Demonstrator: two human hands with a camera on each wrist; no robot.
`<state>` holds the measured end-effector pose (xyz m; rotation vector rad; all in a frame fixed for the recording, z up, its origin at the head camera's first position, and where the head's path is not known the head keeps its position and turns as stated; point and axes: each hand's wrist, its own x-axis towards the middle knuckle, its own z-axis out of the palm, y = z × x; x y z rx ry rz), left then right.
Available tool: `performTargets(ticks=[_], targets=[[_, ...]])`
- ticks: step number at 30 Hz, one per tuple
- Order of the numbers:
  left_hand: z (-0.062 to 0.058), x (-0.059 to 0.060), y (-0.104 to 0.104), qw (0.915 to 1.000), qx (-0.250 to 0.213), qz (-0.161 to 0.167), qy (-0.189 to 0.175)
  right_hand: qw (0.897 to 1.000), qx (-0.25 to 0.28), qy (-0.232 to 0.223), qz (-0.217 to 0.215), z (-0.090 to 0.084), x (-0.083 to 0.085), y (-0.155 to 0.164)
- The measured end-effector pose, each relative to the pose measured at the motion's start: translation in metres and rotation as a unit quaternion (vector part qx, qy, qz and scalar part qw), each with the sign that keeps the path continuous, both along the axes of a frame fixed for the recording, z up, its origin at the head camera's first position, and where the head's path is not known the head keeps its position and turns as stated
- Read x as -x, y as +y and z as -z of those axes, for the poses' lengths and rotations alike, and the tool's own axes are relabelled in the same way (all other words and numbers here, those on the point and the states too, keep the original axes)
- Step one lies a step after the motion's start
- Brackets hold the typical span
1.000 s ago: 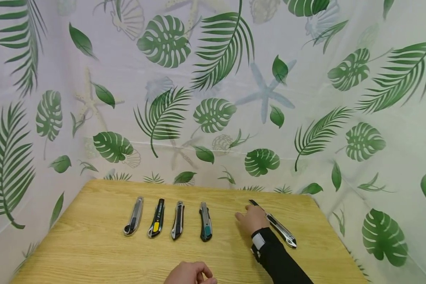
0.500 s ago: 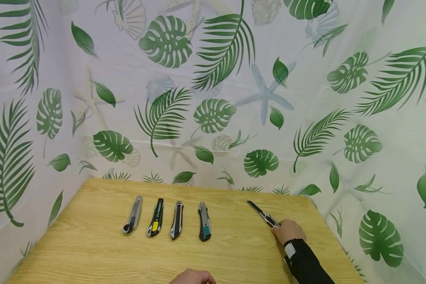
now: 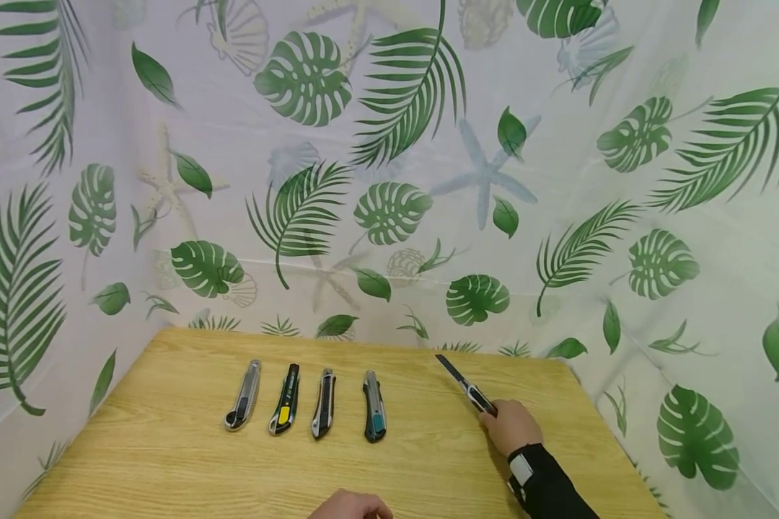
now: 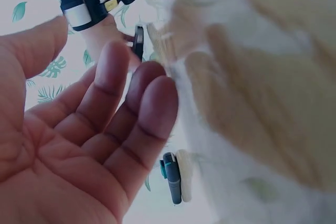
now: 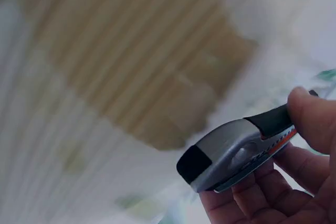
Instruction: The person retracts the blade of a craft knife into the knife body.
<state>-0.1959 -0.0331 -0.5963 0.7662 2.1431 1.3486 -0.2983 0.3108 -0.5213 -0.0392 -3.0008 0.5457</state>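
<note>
My right hand (image 3: 511, 424) grips the handle of a snap-off utility knife (image 3: 472, 389), whose dark blade points away and to the left. In the right wrist view, the thumb lies on the upper side of the grey-and-black handle (image 5: 231, 148) and the fingers are beneath it. My left hand (image 3: 352, 506) is at the bottom edge of the head view, holding nothing; the left wrist view shows its palm and loosely bent fingers. Nearest to the held knife lies a black-and-silver utility knife with a teal slider (image 3: 378, 420).
Left of the teal one, more utility knives lie in a row on the wooden table (image 3: 201, 461): black and silver (image 3: 323, 407), black with a yellow slider (image 3: 285, 404), and silver (image 3: 244, 396). A leaf-patterned curtain (image 3: 389, 303) rises behind the table and at both sides.
My right hand has gone from the knife's front part to its handle and taken hold. The knife has since shifted left and away. The left hand has sunk slightly; the other knives stay put.
</note>
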Motion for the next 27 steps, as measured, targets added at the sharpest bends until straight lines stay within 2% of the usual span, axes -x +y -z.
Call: performTargets(ticks=[2, 3, 4, 6, 8, 11, 14, 16, 19, 22, 27], targets=[[0.002, 0.002, -0.001, 0.9995, -0.01, -0.024, -0.017, 0.998, 0.063, 0.004, -0.019, -0.008, -0.005, -0.019], [0.0, 0.0, -0.002, 0.9988, -0.019, -0.038, -0.025, 0.995, 0.097, 0.005, -0.029, -0.013, -0.009, -0.029], [-0.007, -0.002, -0.003, 0.9978, -0.029, -0.05, -0.032, 0.99, 0.139, 0.001, -0.038, -0.018, -0.013, -0.039], [-0.025, -0.011, -0.004, 0.9949, -0.05, -0.08, -0.036, 0.972, 0.229, -0.013, -0.055, -0.027, -0.023, -0.059], [-0.046, -0.02, -0.005, 0.9909, -0.063, -0.115, -0.028, 0.946, 0.314, -0.036, -0.073, -0.034, -0.034, -0.079], [-0.073, -0.031, -0.005, 0.9815, -0.07, -0.177, -0.019, 0.897, 0.423, -0.076, -0.105, -0.038, -0.051, -0.104], [-0.086, -0.035, -0.005, 0.9696, -0.074, -0.233, -0.01, 0.855, 0.486, -0.115, -0.135, -0.039, -0.066, -0.124], [-0.088, -0.036, -0.005, 0.9632, -0.082, -0.256, -0.008, 0.836, 0.509, -0.138, -0.149, -0.038, -0.076, -0.134], [-0.086, -0.036, -0.006, 0.9581, -0.096, -0.269, -0.013, 0.821, 0.522, -0.16, -0.168, -0.037, -0.085, -0.143], [-0.083, -0.033, -0.006, 0.956, -0.105, -0.272, -0.035, 0.814, 0.53, -0.167, -0.168, -0.039, -0.089, -0.149], [-0.081, -0.032, -0.007, 0.9518, -0.125, -0.261, -0.103, 0.806, 0.55, -0.161, -0.149, -0.049, -0.093, -0.152]])
